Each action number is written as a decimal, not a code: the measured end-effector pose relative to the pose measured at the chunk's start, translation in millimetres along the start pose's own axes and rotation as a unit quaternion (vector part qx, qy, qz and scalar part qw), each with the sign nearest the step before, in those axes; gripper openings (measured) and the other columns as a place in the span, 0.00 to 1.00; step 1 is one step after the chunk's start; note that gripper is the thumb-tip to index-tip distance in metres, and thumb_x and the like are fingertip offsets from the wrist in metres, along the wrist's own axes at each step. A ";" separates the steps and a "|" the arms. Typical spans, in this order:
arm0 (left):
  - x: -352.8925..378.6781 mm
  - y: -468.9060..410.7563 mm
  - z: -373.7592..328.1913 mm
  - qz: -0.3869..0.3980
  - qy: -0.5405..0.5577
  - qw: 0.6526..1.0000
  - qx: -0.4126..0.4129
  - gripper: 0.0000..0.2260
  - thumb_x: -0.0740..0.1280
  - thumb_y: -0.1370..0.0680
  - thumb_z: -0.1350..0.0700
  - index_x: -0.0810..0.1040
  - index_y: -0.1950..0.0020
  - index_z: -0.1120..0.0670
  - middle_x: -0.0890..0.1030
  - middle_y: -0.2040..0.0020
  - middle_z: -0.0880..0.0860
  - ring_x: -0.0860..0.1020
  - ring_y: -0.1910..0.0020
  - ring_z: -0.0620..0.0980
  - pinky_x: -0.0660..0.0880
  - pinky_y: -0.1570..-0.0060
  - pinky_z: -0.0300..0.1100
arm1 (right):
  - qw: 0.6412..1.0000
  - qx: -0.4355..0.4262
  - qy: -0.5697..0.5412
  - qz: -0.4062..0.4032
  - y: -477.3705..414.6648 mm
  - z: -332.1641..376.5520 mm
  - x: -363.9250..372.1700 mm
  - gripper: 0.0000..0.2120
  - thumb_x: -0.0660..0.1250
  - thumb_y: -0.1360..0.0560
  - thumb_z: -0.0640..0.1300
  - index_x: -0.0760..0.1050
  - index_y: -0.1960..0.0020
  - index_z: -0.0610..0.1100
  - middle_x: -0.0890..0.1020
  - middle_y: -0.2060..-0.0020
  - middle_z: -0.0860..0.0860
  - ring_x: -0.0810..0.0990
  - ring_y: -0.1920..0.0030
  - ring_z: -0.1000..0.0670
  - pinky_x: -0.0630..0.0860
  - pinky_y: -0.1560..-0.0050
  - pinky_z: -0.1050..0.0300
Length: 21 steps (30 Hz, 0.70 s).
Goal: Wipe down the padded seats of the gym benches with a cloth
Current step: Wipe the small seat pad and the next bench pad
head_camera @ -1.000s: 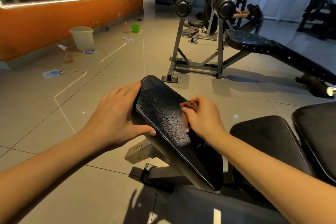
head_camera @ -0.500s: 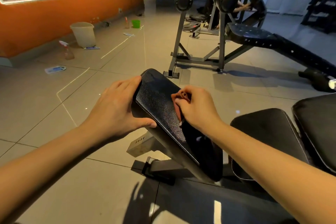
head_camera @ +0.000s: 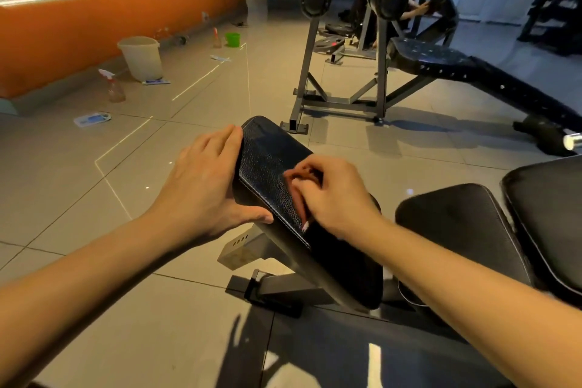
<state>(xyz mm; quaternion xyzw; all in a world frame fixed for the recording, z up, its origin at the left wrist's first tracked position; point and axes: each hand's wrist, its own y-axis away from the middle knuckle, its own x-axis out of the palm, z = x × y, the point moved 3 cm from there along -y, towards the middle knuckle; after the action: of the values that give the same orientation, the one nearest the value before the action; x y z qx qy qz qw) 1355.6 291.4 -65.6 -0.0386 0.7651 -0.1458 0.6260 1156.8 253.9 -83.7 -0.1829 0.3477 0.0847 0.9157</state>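
A tilted black padded bench pad (head_camera: 267,164) rises in front of me. My left hand (head_camera: 204,189) holds its left edge, fingers laid along the rim and thumb under the side. My right hand (head_camera: 333,195) rests on the pad's right half with curled fingers bunched round a small cloth (head_camera: 305,225); only a pale corner of the cloth shows below the palm. A second black seat pad (head_camera: 456,224) lies to the right, and a third pad (head_camera: 548,211) at the far right edge.
A decline bench on a grey frame (head_camera: 441,63) stands behind. Along the orange wall sit a beige bucket (head_camera: 140,57), a spray bottle (head_camera: 115,86), a green cup (head_camera: 232,39) and flat packets (head_camera: 92,119) on the tiled floor. A person crouches at the back.
My right hand with the cloth has slid up the pad toward its top. My left hand keeps its hold on the left edge.
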 end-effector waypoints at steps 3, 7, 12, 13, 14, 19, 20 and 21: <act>2.6 0.7 3.5 -0.010 -0.022 1.000 0.018 0.62 0.58 0.41 0.19 0.50 0.17 0.54 0.56 0.18 0.56 0.56 0.21 0.57 0.58 0.23 0.58 | 0.997 -0.022 0.051 0.047 17.2 -7.3 -4.5 0.05 0.69 0.21 0.45 0.82 0.47 0.51 0.82 0.53 0.55 0.78 0.50 0.54 0.75 0.49 0.60; 9.1 1.1 2.3 -0.020 -0.036 0.998 0.049 0.60 0.58 0.39 0.17 0.54 0.17 0.54 0.59 0.20 0.57 0.60 0.23 0.59 0.63 0.25 0.60 | 0.963 0.177 0.199 0.037 3.2 -90.1 -36.6 0.03 0.67 0.22 0.42 0.80 0.53 0.44 0.83 0.59 0.48 0.81 0.52 0.43 0.76 0.54 0.53; 10.9 3.1 -1.8 -0.023 -0.017 0.999 0.039 0.59 0.58 0.38 0.17 0.55 0.18 0.54 0.59 0.21 0.58 0.60 0.23 0.60 0.64 0.26 0.62 | 0.991 0.105 0.078 -0.024 -22.5 -38.2 -12.4 0.05 0.68 0.21 0.43 0.81 0.48 0.44 0.83 0.53 0.47 0.80 0.49 0.46 0.76 0.48 0.51; 10.8 3.8 -1.8 -0.019 -0.017 0.999 0.036 0.59 0.58 0.38 0.18 0.55 0.18 0.54 0.59 0.20 0.58 0.60 0.23 0.59 0.63 0.26 0.62 | 0.998 0.055 0.037 -0.016 -20.2 -14.1 -3.8 0.05 0.69 0.21 0.44 0.82 0.47 0.46 0.84 0.52 0.49 0.80 0.48 0.49 0.77 0.46 0.53; 10.3 3.9 -2.1 -0.019 -0.015 0.999 0.033 0.59 0.58 0.39 0.17 0.55 0.18 0.54 0.59 0.20 0.58 0.60 0.23 0.59 0.63 0.25 0.61 | 1.000 0.012 0.016 -0.001 -12.4 4.5 2.6 0.06 0.69 0.21 0.44 0.82 0.45 0.48 0.84 0.51 0.51 0.80 0.48 0.52 0.77 0.46 0.57; 9.9 2.7 -4.5 -0.018 -0.013 0.999 0.024 0.59 0.60 0.40 0.20 0.54 0.17 0.54 0.58 0.19 0.57 0.59 0.22 0.60 0.61 0.24 0.60 | 0.988 0.089 0.126 0.019 10.3 -58.3 -17.8 0.05 0.68 0.21 0.43 0.81 0.48 0.47 0.83 0.53 0.51 0.80 0.49 0.49 0.75 0.51 0.55; 10.2 2.9 -4.8 -0.019 -0.014 0.999 0.026 0.59 0.60 0.40 0.21 0.54 0.17 0.54 0.58 0.19 0.58 0.59 0.22 0.60 0.61 0.25 0.60 | 0.974 0.148 0.172 0.014 10.4 -81.8 -27.6 0.04 0.67 0.21 0.42 0.80 0.50 0.44 0.83 0.55 0.48 0.80 0.49 0.45 0.74 0.53 0.53; 10.7 3.4 -5.1 -0.019 -0.013 0.999 0.026 0.59 0.60 0.40 0.21 0.55 0.18 0.54 0.58 0.20 0.58 0.59 0.22 0.60 0.61 0.25 0.61 | 0.958 0.199 0.204 0.010 10.6 -99.0 -35.6 0.04 0.66 0.22 0.41 0.79 0.53 0.42 0.82 0.58 0.46 0.81 0.50 0.40 0.72 0.55 0.52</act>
<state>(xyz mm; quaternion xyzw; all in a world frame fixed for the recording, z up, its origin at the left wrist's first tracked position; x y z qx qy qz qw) 1348.8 292.9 -75.8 -0.0391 0.7520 -0.1773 0.6337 1067.3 223.7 -131.3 -0.0073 0.5391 -0.0163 0.8420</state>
